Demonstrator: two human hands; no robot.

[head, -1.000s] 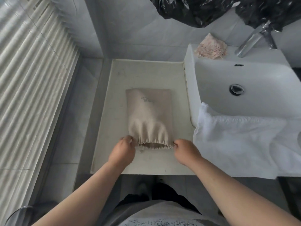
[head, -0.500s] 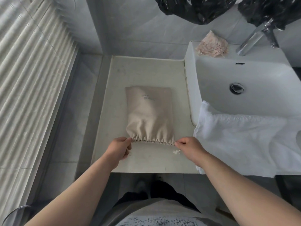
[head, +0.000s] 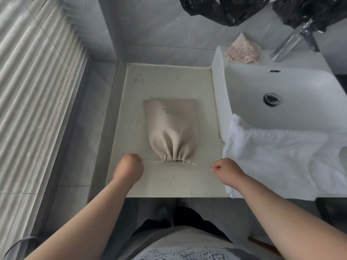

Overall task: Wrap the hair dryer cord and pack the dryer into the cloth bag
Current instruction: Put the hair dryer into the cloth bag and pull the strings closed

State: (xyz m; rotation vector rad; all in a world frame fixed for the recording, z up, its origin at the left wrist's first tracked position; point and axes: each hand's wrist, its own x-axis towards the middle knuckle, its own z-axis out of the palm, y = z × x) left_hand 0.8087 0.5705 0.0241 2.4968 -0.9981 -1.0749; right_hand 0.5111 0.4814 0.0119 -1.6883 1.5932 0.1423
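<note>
The beige cloth drawstring bag (head: pixel 171 128) lies on the pale table (head: pixel 169 184), just left of the white ceramic sink (head: pixel 221 102), mouth cinched. Left hand (head: pixel 129 166) and right hand (head: pixel 225 170), fisted, each pinch its thin drawstring (head: pixel 201 167); overpulling could snap it.

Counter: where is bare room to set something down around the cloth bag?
Widest bare counter: between the back wall and the cloth bag. Narrower strips run left of the bag and between it and the sink wall. The near edge is crowded: left hand and right hand grip the drawstrings there.
</note>
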